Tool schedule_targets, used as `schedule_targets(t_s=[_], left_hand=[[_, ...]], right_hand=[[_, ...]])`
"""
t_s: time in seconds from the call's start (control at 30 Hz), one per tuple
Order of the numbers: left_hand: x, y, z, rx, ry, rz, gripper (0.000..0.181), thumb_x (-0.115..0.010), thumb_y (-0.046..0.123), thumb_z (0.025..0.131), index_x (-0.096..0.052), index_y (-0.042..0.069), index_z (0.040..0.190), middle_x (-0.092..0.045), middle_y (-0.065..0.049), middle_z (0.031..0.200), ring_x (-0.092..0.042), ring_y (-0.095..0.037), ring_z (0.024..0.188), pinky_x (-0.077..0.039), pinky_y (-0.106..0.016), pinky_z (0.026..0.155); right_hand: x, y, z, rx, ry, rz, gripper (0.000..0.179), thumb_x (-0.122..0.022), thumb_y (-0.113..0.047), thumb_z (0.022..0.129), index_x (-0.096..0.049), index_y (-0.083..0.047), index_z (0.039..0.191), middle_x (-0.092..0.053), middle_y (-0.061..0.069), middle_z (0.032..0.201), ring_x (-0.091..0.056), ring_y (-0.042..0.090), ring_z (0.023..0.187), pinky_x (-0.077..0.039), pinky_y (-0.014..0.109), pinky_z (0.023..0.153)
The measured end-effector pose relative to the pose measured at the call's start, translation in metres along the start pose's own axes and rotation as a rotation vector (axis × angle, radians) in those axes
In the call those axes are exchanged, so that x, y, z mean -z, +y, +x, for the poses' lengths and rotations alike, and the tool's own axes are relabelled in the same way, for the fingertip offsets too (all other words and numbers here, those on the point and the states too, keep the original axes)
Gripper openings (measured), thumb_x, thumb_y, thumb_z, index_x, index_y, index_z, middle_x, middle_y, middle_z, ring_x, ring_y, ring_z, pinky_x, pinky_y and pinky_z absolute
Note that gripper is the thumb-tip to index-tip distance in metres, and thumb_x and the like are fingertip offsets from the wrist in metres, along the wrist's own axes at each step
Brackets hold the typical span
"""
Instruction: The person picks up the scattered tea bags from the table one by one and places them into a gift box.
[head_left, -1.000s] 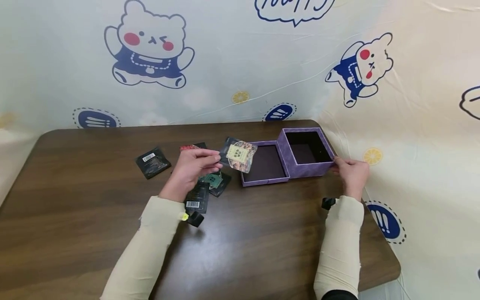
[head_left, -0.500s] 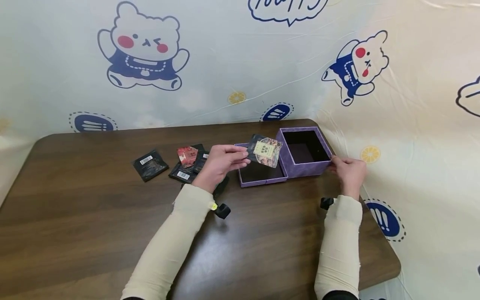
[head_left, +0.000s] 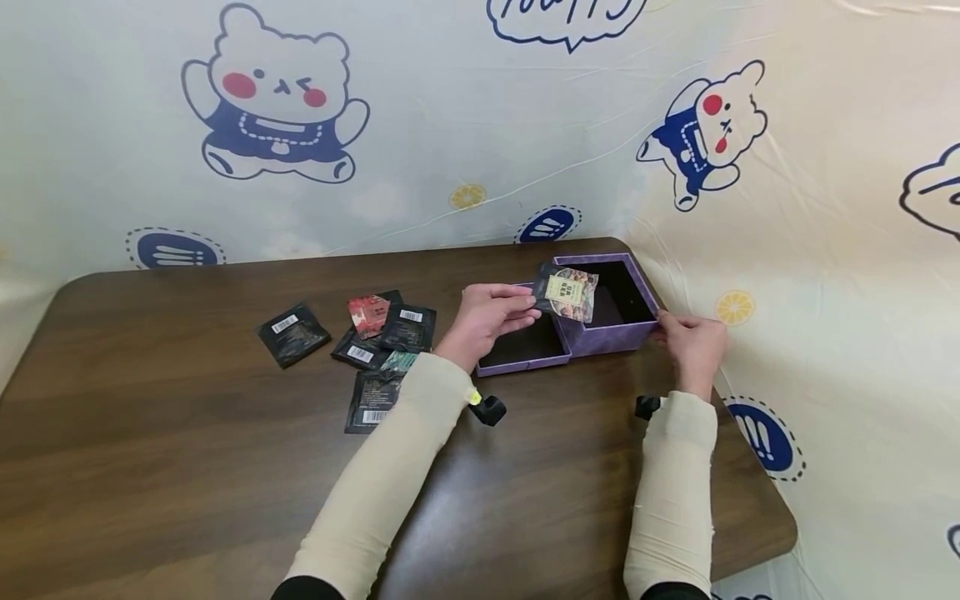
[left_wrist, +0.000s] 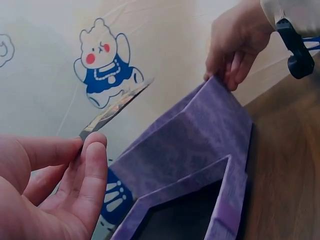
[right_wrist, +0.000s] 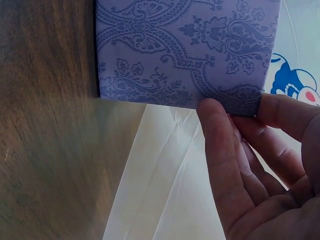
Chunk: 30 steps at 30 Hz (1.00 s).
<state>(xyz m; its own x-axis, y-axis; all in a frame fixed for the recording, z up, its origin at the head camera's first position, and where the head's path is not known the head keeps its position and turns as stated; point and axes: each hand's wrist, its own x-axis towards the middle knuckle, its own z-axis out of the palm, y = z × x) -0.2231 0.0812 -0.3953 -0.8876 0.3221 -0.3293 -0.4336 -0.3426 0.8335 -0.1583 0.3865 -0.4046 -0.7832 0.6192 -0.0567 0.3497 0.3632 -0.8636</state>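
Left hand [head_left: 489,323]: thumb and fingers pinch one edge of a sachet; palm turned partly up in the left wrist view.
Held sachet [head_left: 566,294]: just beyond the left fingertips, to their right, with a pale label and a food picture facing up; in the head view it overlaps the left part of the box's mouth, while the left wrist view shows it nearly edge-on, raised and apart from the box.
Right hand [head_left: 696,352]: grips the box at its near right corner, with fingers on both sides of that corner.
Purple box [head_left: 611,338]: stands between the hands on the table, dark inside, patterned outside.
Shallow purple section [head_left: 525,365]: adjoins the box's left side, partly below the left hand in the head view.
Sachet cluster: left of the left hand; a dark sachet [head_left: 366,403] nearest the person, then a green-labelled one [head_left: 400,361] partly covered, overlapping barcoded ones, and a red-labelled sachet [head_left: 367,316].
Lone sachet [head_left: 294,335]: well apart from the left hand, left of the cluster, barcode up.
Table [head_left: 187,467]: brown, wood-grained, under everything.
Backdrop [head_left: 442,108]: pale, creased, printed with bears and orange slices, behind the table.
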Motion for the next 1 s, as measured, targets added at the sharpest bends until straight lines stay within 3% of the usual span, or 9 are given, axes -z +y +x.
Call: schedule_targets(t_s=[0.3, 0.8, 1.0], left_hand=[[-0.023, -0.009, 0.02, 0.007, 0.016, -0.036, 0.023, -0.074, -0.008, 0.087, -0.072, -0.007, 0.11, -0.071, -0.019, 0.104, -0.073, -0.022, 0.074, -0.062, -0.032, 0.072], [-0.059, -0.031, 0.038, -0.077, 0.078, 0.003, 0.024, -0.077, -0.012, 0.081, -0.072, -0.012, 0.105, -0.073, -0.017, 0.09, -0.074, -0.025, 0.074, -0.062, -0.032, 0.069], [-0.066, -0.035, 0.04, -0.103, 0.102, 0.007, 0.025, -0.078, -0.013, 0.08, -0.071, -0.015, 0.103, -0.073, -0.017, 0.087, -0.072, -0.021, 0.069, -0.062, -0.03, 0.066]], right_hand=[[0.001, 0.002, 0.001, 0.004, -0.002, -0.032, 0.042, -0.072, -0.035, 0.094, -0.075, 0.003, 0.111, -0.074, 0.017, 0.091, -0.07, 0.006, 0.062, -0.057, 0.018, 0.059], [-0.005, 0.003, 0.001, 0.026, 0.04, -0.071, 0.039, -0.073, -0.035, 0.093, -0.078, 0.002, 0.103, -0.075, 0.015, 0.086, -0.066, 0.001, 0.054, -0.053, 0.015, 0.052], [-0.003, 0.003, 0.002, 0.031, 0.045, -0.077, 0.038, -0.073, -0.035, 0.093, -0.078, 0.002, 0.104, -0.075, 0.015, 0.085, -0.071, 0.009, 0.061, -0.053, 0.015, 0.053]])
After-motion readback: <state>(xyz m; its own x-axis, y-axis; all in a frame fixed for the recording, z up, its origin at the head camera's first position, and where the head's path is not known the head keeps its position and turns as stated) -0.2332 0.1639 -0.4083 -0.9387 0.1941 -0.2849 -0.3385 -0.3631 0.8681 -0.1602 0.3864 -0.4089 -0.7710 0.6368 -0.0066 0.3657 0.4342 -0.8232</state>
